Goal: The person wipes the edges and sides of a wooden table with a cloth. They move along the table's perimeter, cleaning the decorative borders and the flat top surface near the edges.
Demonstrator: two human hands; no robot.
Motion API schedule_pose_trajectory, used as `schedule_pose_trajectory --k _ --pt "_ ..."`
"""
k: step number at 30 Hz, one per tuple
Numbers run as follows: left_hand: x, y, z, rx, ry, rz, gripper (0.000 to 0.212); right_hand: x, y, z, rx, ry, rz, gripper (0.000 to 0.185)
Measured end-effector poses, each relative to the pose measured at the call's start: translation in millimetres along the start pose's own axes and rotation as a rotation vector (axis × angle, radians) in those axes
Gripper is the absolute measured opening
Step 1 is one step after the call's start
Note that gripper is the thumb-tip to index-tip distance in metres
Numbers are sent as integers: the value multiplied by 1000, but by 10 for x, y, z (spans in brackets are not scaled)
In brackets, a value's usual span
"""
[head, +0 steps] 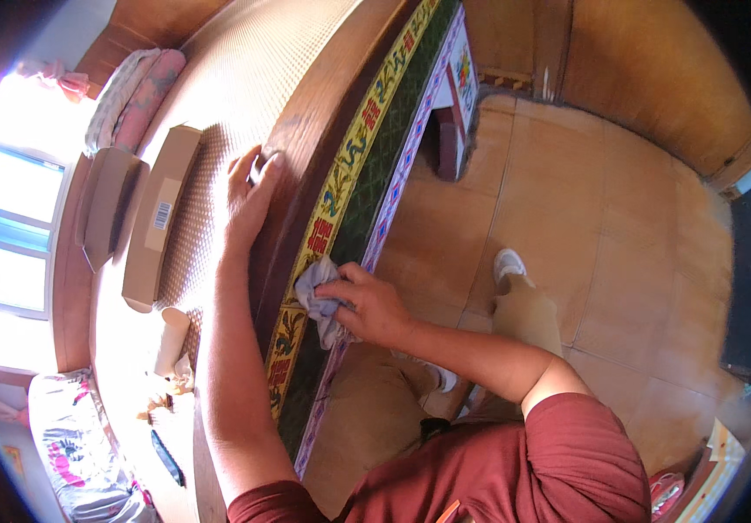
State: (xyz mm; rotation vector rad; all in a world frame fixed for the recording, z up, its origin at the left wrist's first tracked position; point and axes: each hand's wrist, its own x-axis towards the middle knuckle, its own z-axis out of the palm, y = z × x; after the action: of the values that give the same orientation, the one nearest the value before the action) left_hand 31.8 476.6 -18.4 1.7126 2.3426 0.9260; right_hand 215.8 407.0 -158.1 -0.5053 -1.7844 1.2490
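My right hand [372,304] grips a crumpled light grey cloth [318,294] and presses it against the patterned front of a raised platform. The cloth lies over a yellow tile band [352,153] with red characters and blue-green birds, beside a dark green band [366,202]. My left hand [251,196] rests on the platform's top, by its brown wooden edge [313,124], with fingers apart and nothing seen in it. A woven mat [264,46] covers the top beyond that edge.
On the platform lie an opened cardboard box [163,216], another cardboard piece [104,202], a cardboard tube [171,340], a dark, narrow object [166,457] and folded bedding [137,98]. Patterned fabric [81,451] lies at lower left. Tiled floor [545,196] spreads out on the right.
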Motion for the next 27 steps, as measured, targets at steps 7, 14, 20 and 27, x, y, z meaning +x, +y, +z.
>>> schedule_pose_trajectory --k 7,14,20,27 --pt "-279 381 -191 -215 -91 311 72 494 -409 -570 602 319 171 32" --pt "-950 1048 -475 -444 -151 192 66 465 -1396 -971 719 50 132 48" --pt "-1452 358 -1098 -216 139 146 63 -336 -830 -1523 302 78 167 34" --pt "-1844 -239 -1139 -262 -50 -242 70 -758 -63 -974 -109 115 170 29"
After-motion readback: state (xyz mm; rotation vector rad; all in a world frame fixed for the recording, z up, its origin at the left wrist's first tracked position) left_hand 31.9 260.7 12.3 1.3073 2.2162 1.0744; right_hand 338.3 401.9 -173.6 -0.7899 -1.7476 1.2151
